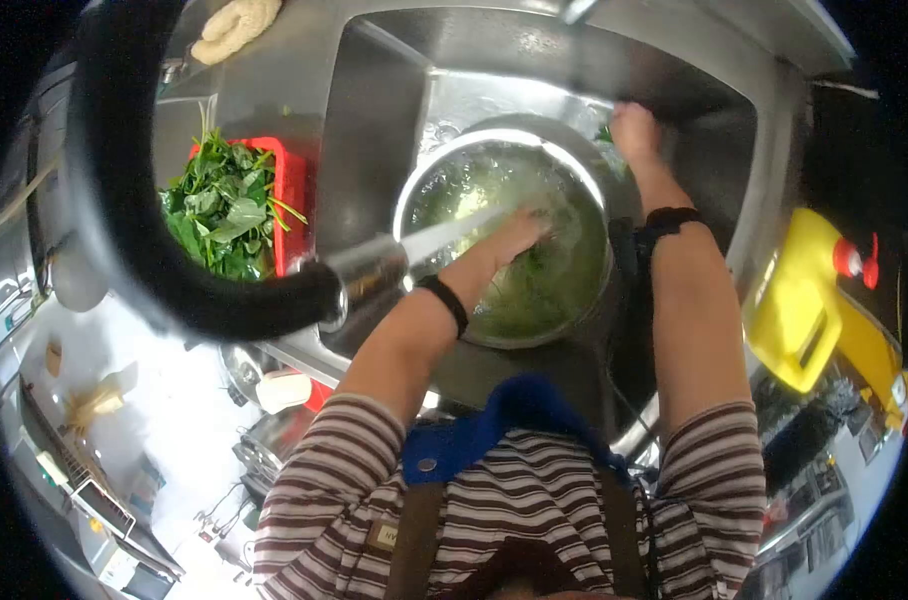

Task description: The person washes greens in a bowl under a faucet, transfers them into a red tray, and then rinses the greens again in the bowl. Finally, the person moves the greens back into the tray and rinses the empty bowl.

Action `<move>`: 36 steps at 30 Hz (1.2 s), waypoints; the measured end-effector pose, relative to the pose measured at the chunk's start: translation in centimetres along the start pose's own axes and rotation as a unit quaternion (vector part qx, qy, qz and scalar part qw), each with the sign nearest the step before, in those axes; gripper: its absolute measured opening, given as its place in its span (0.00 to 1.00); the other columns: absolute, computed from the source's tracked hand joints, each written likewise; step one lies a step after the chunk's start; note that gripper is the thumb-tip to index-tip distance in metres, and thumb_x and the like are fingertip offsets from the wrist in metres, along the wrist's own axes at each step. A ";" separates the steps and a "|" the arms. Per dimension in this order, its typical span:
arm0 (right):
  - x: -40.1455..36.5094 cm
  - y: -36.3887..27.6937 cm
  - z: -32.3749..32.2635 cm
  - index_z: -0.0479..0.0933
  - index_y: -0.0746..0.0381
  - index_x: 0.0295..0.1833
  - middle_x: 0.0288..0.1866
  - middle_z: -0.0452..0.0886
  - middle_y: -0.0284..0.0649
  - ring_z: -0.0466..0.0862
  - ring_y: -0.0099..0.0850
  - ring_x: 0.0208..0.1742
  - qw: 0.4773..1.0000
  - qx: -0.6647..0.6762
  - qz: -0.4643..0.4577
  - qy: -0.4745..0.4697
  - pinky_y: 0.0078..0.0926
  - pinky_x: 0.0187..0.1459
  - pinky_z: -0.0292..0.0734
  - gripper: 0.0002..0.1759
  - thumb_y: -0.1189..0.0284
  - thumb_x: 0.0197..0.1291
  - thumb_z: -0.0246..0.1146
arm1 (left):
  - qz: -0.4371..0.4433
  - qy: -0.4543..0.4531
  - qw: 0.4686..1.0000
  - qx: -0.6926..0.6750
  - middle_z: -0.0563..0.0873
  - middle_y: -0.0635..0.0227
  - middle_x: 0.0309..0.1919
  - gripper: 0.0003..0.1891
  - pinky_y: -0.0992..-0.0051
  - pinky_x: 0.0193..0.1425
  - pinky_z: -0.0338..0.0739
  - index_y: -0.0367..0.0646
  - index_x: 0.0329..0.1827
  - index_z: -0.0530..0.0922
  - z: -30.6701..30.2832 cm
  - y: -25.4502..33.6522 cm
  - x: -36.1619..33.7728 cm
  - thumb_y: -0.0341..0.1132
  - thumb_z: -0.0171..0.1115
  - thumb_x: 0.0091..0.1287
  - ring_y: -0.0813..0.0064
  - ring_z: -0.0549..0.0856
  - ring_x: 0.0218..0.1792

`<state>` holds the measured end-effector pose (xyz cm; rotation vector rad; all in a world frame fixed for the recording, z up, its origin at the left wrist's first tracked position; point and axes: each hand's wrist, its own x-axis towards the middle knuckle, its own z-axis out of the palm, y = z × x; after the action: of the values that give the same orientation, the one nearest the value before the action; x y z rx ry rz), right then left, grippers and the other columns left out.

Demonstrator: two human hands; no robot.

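Observation:
A large metal pot (414, 185) stands in the sink, full of greenish water. My left hand (519, 236) dips into this water beside the stream from the tap; its fingers are blurred and partly under the surface. Some dark green strands show in the water just below it. My right hand (636, 133) is outside the pot's far right rim, by the sink wall, with its fingers curled closed. A small bunch of leafy greens (604, 132) sticks out at its left side. The black-hosed tap (369, 272) pours water into the pot.
A red plastic basket (292, 180) heaped with leafy greens (224, 205) stands on the counter left of the steel sink (374, 110). A beige coiled object (236, 28) lies at the back left. On the right is a yellow jug (799, 300) with a red cap.

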<state>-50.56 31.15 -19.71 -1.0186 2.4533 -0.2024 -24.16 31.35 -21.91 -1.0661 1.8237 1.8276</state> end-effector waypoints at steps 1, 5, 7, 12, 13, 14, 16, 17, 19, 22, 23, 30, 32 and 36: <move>-1.1 -0.2 -1.4 0.81 0.55 0.39 0.43 0.80 0.48 0.80 0.49 0.44 0.999 0.040 0.008 0.033 0.42 0.46 0.75 0.12 0.69 0.53 0.54 | -0.024 -0.033 0.996 -0.082 0.77 0.59 0.54 0.23 0.63 0.65 0.64 0.41 0.60 0.71 1.5 1.3 0.2 0.44 0.49 0.66 0.62 0.72 0.58; -5.7 -1.1 0.1 0.80 0.55 0.36 0.39 0.80 0.50 0.79 0.51 0.40 0.980 0.187 -0.012 0.067 0.41 0.44 0.74 0.12 0.65 0.50 0.53 | -0.137 0.088 0.969 -0.188 0.79 0.56 0.51 0.23 0.66 0.57 0.69 0.38 0.55 0.75 6.8 3.8 -0.7 0.41 0.59 0.59 0.63 0.76 0.51; -9.1 -2.2 1.0 0.79 0.56 0.36 0.39 0.80 0.51 0.79 0.51 0.40 0.988 0.146 -0.035 0.024 0.42 0.43 0.74 0.12 0.64 0.49 0.54 | -0.095 0.039 0.989 -0.111 0.81 0.56 0.45 0.24 0.68 0.49 0.71 0.37 0.51 0.76 6.6 4.7 -2.9 0.39 0.66 0.53 0.66 0.77 0.44; -13.7 -3.2 2.0 0.77 0.61 0.37 0.40 0.79 0.51 0.80 0.49 0.39 0.995 0.018 -0.090 -0.042 0.43 0.41 0.74 0.13 0.64 0.50 0.58 | -0.073 0.057 0.996 0.014 0.83 0.57 0.34 0.20 0.67 0.39 0.74 0.38 0.43 0.79 1.8 3.4 -6.8 0.40 0.68 0.50 0.66 0.80 0.32; -14.7 -3.1 2.7 0.77 0.61 0.38 0.44 0.78 0.51 0.80 0.49 0.39 0.991 -0.011 -0.123 -0.046 0.43 0.41 0.75 0.13 0.64 0.51 0.57 | -0.094 0.098 0.988 0.072 0.83 0.53 0.37 0.18 0.65 0.41 0.76 0.37 0.40 0.80 -0.4 3.5 -7.7 0.40 0.67 0.49 0.63 0.82 0.36; -15.4 -3.0 3.6 0.76 0.60 0.40 0.47 0.77 0.50 0.80 0.48 0.39 0.986 -0.040 -0.157 -0.046 0.43 0.41 0.75 0.12 0.65 0.52 0.57 | -0.049 0.214 0.963 0.155 0.82 0.52 0.41 0.18 0.64 0.43 0.77 0.39 0.42 0.79 -1.4 1.1 -7.4 0.40 0.64 0.50 0.58 0.82 0.39; -15.9 -2.6 6.7 0.74 0.58 0.48 0.53 0.73 0.49 0.81 0.46 0.38 0.972 -0.122 -0.193 -0.049 0.42 0.38 0.76 0.14 0.69 0.55 0.54 | -0.014 0.279 0.916 0.288 0.81 0.51 0.40 0.18 0.62 0.50 0.74 0.41 0.46 0.76 -4.4 -2.9 -7.0 0.38 0.58 0.53 0.53 0.80 0.45; -16.2 -2.3 8.5 0.73 0.58 0.49 0.51 0.74 0.50 0.81 0.46 0.39 0.970 -0.104 -0.203 -0.083 0.42 0.39 0.76 0.15 0.69 0.56 0.54 | -0.027 0.264 0.913 0.310 0.81 0.51 0.41 0.17 0.62 0.50 0.74 0.42 0.47 0.77 -5.0 -3.0 -7.7 0.37 0.57 0.54 0.54 0.80 0.45; -17.4 -1.8 12.1 0.72 0.59 0.53 0.47 0.75 0.52 0.81 0.45 0.40 0.961 -0.065 -0.222 -0.153 0.42 0.40 0.76 0.17 0.70 0.56 0.53 | -0.057 0.232 0.904 0.354 0.81 0.52 0.41 0.17 0.62 0.51 0.74 0.43 0.48 0.77 -5.1 -3.4 -9.6 0.35 0.56 0.55 0.54 0.80 0.45; -18.4 -3.3 15.9 0.67 0.56 0.60 0.46 0.77 0.54 0.79 0.47 0.47 0.940 0.104 -0.119 -0.303 0.43 0.46 0.74 0.25 0.74 0.54 0.52 | -0.099 0.186 0.891 0.403 0.82 0.56 0.44 0.16 0.62 0.51 0.74 0.45 0.49 0.78 -4.2 -5.0 -9.2 0.34 0.55 0.56 0.57 0.80 0.48; -19.6 -4.5 15.4 0.68 0.55 0.61 0.49 0.76 0.54 0.78 0.48 0.49 0.917 0.107 -0.155 -0.350 0.44 0.48 0.73 0.27 0.74 0.52 0.53 | -0.120 0.101 0.892 0.424 0.81 0.57 0.45 0.16 0.63 0.51 0.74 0.45 0.48 0.79 -4.3 -5.3 -8.5 0.35 0.55 0.57 0.58 0.80 0.48; -25.0 -10.7 13.5 0.76 0.60 0.51 0.48 0.79 0.52 0.77 0.50 0.50 0.795 0.052 -0.267 -0.542 0.42 0.49 0.72 0.21 0.70 0.47 0.57 | -0.142 -0.236 0.837 0.474 0.81 0.57 0.48 0.15 0.64 0.52 0.74 0.44 0.45 0.81 -3.4 -9.5 -8.5 0.37 0.58 0.56 0.56 0.80 0.48; -26.4 -10.0 13.1 0.76 0.62 0.43 0.39 0.80 0.50 0.78 0.45 0.39 0.819 0.087 -0.317 -0.470 0.41 0.41 0.72 0.17 0.72 0.42 0.59 | -0.200 -0.239 0.822 0.477 0.82 0.57 0.47 0.15 0.65 0.51 0.74 0.46 0.47 0.81 -3.0 -4.9 -11.7 0.35 0.58 0.57 0.56 0.81 0.48; -25.9 -6.1 16.4 0.76 0.64 0.35 0.33 0.80 0.48 0.79 0.40 0.33 0.845 -0.030 -0.343 -0.410 0.38 0.36 0.72 0.13 0.71 0.39 0.61 | -0.137 -0.251 0.792 0.540 0.83 0.57 0.43 0.14 0.66 0.47 0.75 0.46 0.45 0.81 -2.0 -6.2 -12.7 0.34 0.58 0.55 0.58 0.82 0.45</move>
<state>-23.04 45.62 -22.71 -1.5704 1.2739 0.0859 -10.90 33.46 -17.03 -0.3029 1.7742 0.5449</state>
